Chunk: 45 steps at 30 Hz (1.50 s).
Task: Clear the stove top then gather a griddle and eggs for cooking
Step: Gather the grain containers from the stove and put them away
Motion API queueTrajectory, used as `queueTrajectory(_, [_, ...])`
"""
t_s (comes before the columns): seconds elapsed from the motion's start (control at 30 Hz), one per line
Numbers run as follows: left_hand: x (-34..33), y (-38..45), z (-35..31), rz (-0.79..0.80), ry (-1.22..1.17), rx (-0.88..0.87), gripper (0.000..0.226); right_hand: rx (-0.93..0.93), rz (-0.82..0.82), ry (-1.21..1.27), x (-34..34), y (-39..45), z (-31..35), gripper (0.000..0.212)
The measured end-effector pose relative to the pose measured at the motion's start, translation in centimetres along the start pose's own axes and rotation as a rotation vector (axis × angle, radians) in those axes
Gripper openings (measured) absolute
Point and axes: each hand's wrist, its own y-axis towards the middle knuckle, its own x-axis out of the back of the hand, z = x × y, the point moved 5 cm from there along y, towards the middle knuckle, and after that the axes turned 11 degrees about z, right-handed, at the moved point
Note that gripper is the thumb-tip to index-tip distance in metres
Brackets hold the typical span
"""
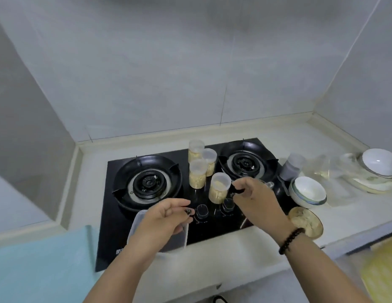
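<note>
we see a black glass stove top (116, 237) set into a pale counter (278, 132), with a burner on the left (148, 183) and a burner on the right (245, 162). between the burners stand four clear jars of yellowish food: a back jar (196, 150), a second jar (210, 160) just beside it, a middle jar (198, 173) in front of those, and a front jar (219, 188) nearest the two control knobs (201, 211).

our left hand (164, 217) hovers over the front of the stove top above a clear plastic container (136, 226) that lies there; its fingers are loosely curled, and we cannot tell whether it grips the container or holds nothing. our right hand (256, 193), with a dark bead bracelet (290, 240) on the wrist, is just beside the front jar; its thumb and fingers are curled together near a small dark thing, too blurred for us to say if it pinches anything.

on the counter right of the stove top we see a grey-lidded jar (292, 166), a white bowl (308, 192) near the stove's edge, a round golden dish (306, 221) in front of it, and a larger white bowl (378, 162) at the far right on a stack of plates. a light blue cloth (37, 259) lies at the lower left.

no griddle or eggs show in this view
</note>
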Motion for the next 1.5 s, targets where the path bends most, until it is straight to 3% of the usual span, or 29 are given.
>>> queueTrajectory(0.17, [-0.2, 3.6, -1.5, -0.162, -0.079, 0.012, 0.023, 0.061, 0.154, -0.225, 0.8, 8.2, -1.6, 0.034])
queueTrajectory(0.3, [-1.4, 5.7, -2.8, -0.297, -0.151, 0.004, 0.023, 0.092, 0.401, -0.422, -0.2, 13.3, -3.3, 0.052])
queueTrajectory(0.43, [-2.1, 6.5, -3.0, -0.399, -0.2, 0.008, 0.022, 0.144, 0.546, -0.603, -1.7, 16.1, -4.4, 0.061])
queueTrajectory(0.57, [-2.3, 6.9, -3.0, -0.444, -0.209, 0.015, 0.022, 0.155, 0.662, -0.624, -2.9, 17.3, -4.8, 0.072])
queueTrajectory(0.8, [-1.6, 7.4, -3.6, -0.508, -0.232, -0.025, 0.021, 0.27, 0.685, -0.682, -3.4, 17.6, -4.5, 0.046])
queueTrajectory(0.97, [-2.4, 8.5, -2.9, -0.435, -0.114, -0.038, 0.032, 0.232, 0.674, -0.532, -1.3, 18.0, -3.1, 0.036])
queueTrajectory(1.13, [-3.6, 10.4, -2.1, -0.364, 0.231, -0.039, 0.069, 0.169, 0.662, -0.254, 2.0, 16.8, 0.1, 0.064])
queueTrajectory(1.23, [-4.5, 11.0, -2.6, -0.312, 0.339, -0.115, 0.086, 0.199, 0.646, -0.132, 3.2, 15.6, 2.4, 0.062])
queueTrajectory(1.4, [-5.3, 10.4, -4.0, -0.367, 0.454, -0.237, 0.091, 0.209, 0.688, -0.02, 2.6, 14.1, 4.2, 0.054])
queueTrajectory(1.5, [-4.9, 9.6, -4.3, -0.457, 0.528, -0.257, 0.07, 0.208, 0.741, 0.012, 1.5, 13.6, 4.3, 0.075])
